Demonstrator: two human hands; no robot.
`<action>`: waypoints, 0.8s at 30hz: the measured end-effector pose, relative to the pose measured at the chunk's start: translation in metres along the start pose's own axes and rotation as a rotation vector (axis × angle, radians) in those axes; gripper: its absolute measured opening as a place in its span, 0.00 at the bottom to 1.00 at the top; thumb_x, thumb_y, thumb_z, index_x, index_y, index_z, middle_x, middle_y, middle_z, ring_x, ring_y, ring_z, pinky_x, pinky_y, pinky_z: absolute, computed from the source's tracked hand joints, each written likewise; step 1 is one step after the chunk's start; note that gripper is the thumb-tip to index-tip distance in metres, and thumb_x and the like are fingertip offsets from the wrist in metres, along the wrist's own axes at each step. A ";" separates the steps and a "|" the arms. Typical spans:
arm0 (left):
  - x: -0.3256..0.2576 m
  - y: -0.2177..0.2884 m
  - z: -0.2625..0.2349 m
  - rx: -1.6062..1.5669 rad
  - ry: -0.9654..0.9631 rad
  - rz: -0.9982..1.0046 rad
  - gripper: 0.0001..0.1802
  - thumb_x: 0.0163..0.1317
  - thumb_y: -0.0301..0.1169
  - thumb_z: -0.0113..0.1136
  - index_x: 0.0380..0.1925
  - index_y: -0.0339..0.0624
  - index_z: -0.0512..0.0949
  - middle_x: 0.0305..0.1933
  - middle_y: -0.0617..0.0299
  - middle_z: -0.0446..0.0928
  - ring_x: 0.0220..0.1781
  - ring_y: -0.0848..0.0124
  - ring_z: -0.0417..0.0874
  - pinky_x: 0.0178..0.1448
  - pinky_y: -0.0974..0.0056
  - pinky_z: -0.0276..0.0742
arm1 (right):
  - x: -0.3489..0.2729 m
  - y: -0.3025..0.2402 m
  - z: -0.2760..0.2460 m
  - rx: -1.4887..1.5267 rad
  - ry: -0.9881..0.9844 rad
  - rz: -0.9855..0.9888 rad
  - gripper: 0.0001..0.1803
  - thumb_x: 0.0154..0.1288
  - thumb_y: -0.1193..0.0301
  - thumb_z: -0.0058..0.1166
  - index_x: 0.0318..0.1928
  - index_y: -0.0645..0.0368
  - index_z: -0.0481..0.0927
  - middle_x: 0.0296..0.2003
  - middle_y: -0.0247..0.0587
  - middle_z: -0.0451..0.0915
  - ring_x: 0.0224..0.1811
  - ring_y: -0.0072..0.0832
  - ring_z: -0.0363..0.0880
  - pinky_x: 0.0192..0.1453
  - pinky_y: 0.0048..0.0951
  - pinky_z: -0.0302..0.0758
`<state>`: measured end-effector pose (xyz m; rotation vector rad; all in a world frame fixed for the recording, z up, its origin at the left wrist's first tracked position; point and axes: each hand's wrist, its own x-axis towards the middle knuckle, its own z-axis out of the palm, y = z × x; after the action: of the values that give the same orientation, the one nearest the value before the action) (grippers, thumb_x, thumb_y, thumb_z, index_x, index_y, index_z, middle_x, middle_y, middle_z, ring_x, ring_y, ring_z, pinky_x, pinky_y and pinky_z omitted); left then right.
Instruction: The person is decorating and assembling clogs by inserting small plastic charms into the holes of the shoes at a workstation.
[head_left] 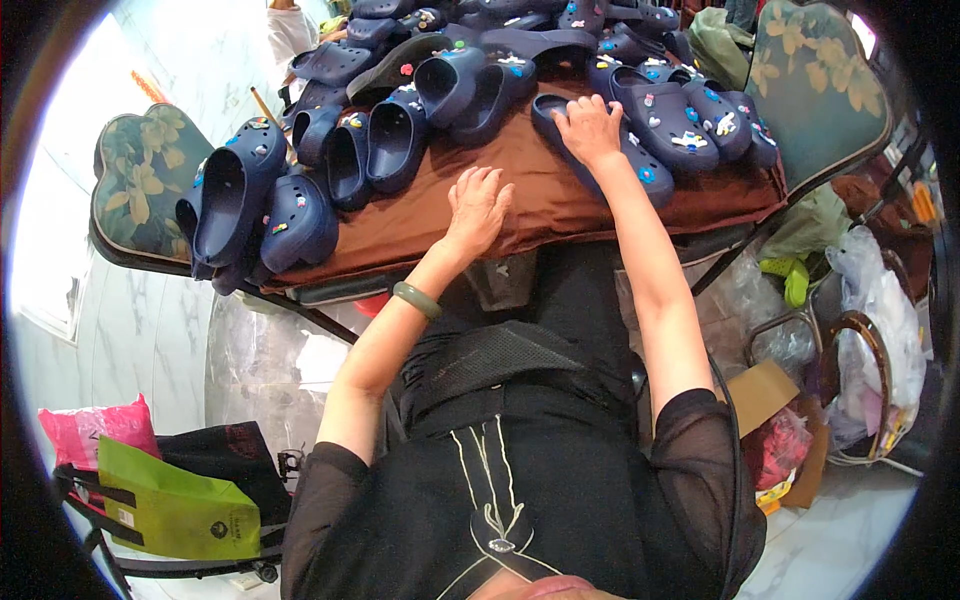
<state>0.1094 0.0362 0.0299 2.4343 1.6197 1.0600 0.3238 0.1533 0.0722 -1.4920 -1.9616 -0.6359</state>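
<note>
My right hand (592, 130) is closed over the heel end of a navy blue foam clog (650, 178) near the front edge of the table, its fingers curled at the opening. Small coloured charms sit on the clog's toe. My left hand (478, 210) is empty above the brown cloth (535, 190), fingers loosely bent and apart. Beyond it stand a navy clog (395, 140) and another clog (447, 85) with charms. To the right of my right hand, a charm-covered clog (675, 130) is grouped with several others.
Many more navy clogs crowd the table's far side and left end, including a large clog (238, 195). Flowered chair backs (150, 190) (815, 90) flank the table. At lower left lies a green bag (180, 500); at lower right stand a cardboard box (760, 400) and clear plastic bags (875, 330).
</note>
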 end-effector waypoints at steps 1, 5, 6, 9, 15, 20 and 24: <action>0.001 -0.001 -0.001 -0.043 0.030 0.024 0.23 0.65 0.42 0.49 0.54 0.38 0.69 0.60 0.50 0.64 0.67 0.52 0.57 0.67 0.47 0.51 | -0.006 -0.003 -0.004 0.027 0.056 -0.037 0.17 0.61 0.54 0.50 0.28 0.54 0.81 0.31 0.34 0.78 0.45 0.33 0.71 0.55 0.55 0.59; 0.007 0.016 -0.013 0.072 0.230 0.139 0.20 0.66 0.39 0.49 0.53 0.39 0.70 0.58 0.53 0.68 0.65 0.56 0.61 0.66 0.53 0.53 | -0.030 -0.008 -0.040 0.346 0.111 -0.287 0.18 0.54 0.55 0.59 0.19 0.54 0.75 0.22 0.35 0.75 0.34 0.34 0.73 0.52 0.41 0.62; 0.009 0.017 -0.017 0.017 0.243 0.210 0.20 0.67 0.39 0.47 0.52 0.38 0.71 0.54 0.53 0.71 0.62 0.58 0.66 0.64 0.55 0.57 | -0.034 -0.013 -0.047 0.437 0.128 -0.393 0.17 0.53 0.58 0.61 0.17 0.54 0.73 0.21 0.35 0.74 0.32 0.35 0.72 0.51 0.41 0.62; 0.008 0.029 -0.034 -0.337 0.076 0.079 0.21 0.69 0.42 0.42 0.47 0.34 0.73 0.43 0.51 0.76 0.50 0.57 0.75 0.55 0.58 0.66 | -0.048 -0.033 -0.072 0.588 0.124 -0.649 0.15 0.50 0.62 0.62 0.17 0.55 0.73 0.21 0.35 0.73 0.31 0.34 0.72 0.53 0.42 0.64; 0.005 0.016 -0.063 -1.721 -0.575 -0.777 0.28 0.61 0.60 0.49 0.21 0.47 0.73 0.21 0.66 0.75 0.26 0.75 0.80 0.29 0.67 0.78 | -0.068 -0.121 -0.081 0.787 0.184 -1.019 0.13 0.50 0.63 0.62 0.20 0.54 0.72 0.25 0.35 0.72 0.40 0.34 0.73 0.60 0.48 0.62; -0.010 -0.004 -0.077 -1.856 -0.194 -0.799 0.20 0.62 0.50 0.55 0.31 0.42 0.75 0.29 0.62 0.78 0.30 0.71 0.81 0.35 0.68 0.80 | -0.055 -0.162 -0.072 1.011 0.264 -1.014 0.10 0.52 0.67 0.60 0.25 0.56 0.72 0.29 0.36 0.73 0.39 0.36 0.73 0.56 0.44 0.65; -0.024 -0.011 -0.072 -1.830 0.051 -0.715 0.19 0.62 0.43 0.56 0.44 0.40 0.76 0.44 0.59 0.80 0.45 0.68 0.80 0.54 0.62 0.73 | -0.034 -0.143 -0.060 1.064 0.504 -0.326 0.05 0.63 0.70 0.51 0.33 0.58 0.75 0.33 0.42 0.75 0.38 0.37 0.74 0.51 0.35 0.69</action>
<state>0.0549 -0.0026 0.0685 0.5706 0.5823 1.3426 0.2023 0.0516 0.0879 -0.3242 -1.6735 -0.0115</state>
